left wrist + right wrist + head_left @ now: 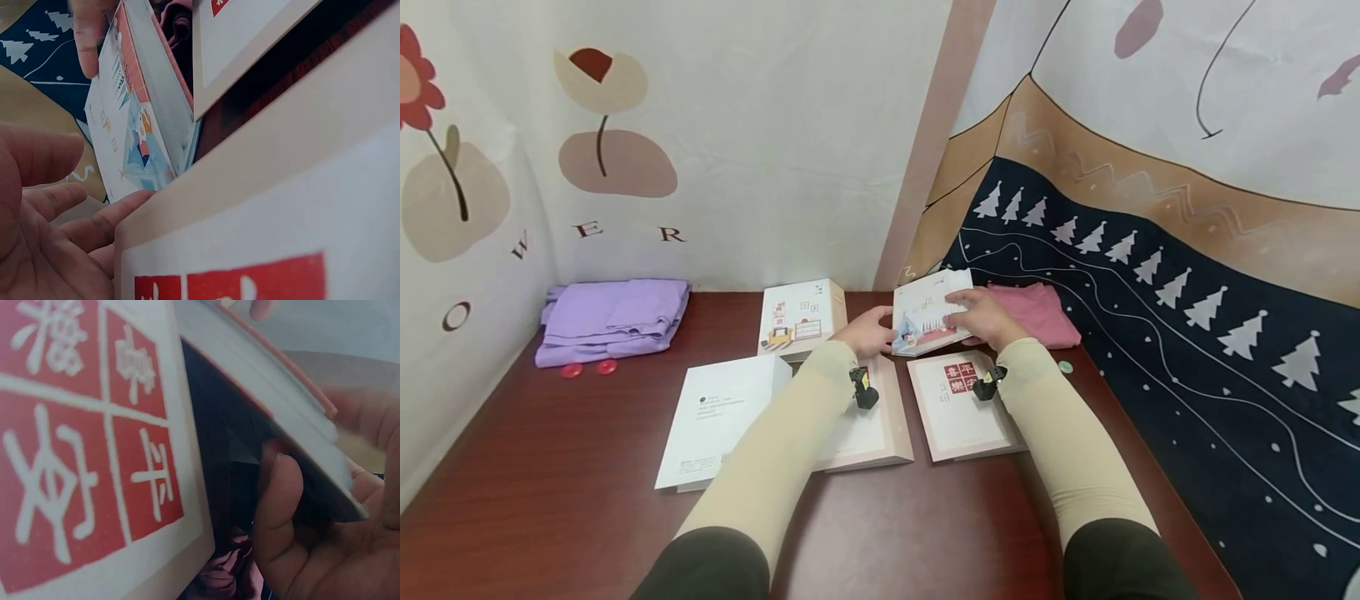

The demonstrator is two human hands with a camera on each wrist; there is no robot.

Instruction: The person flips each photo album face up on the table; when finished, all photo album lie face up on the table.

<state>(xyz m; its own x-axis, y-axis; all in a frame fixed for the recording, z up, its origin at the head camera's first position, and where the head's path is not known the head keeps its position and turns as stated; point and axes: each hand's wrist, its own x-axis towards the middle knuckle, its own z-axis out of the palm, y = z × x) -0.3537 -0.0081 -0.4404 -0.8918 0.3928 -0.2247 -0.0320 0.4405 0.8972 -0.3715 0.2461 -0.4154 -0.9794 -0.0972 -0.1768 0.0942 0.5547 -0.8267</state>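
My right hand [988, 319] grips a thick illustrated book [925, 308] by its right side, fingers over the cover and a finger underneath in the right wrist view. The book is tilted at the back of the table, its page edges [275, 381] facing that camera. At its lower left corner is my left hand [868, 332], fingers spread and fairly straight, fingertips close to the book in the left wrist view. A book with a red four-character square [955, 425] lies in front of my right hand. A similar book [880, 425] lies partly behind my left forearm.
A white book [722, 417] lies at the left, and another illustrated book [797, 317] behind it. A folded purple cloth [617, 321] with two red discs [572, 370] is at the far left. Pink cloth [1045, 315] and a green disc [1065, 367] are at the right, by the curtain.
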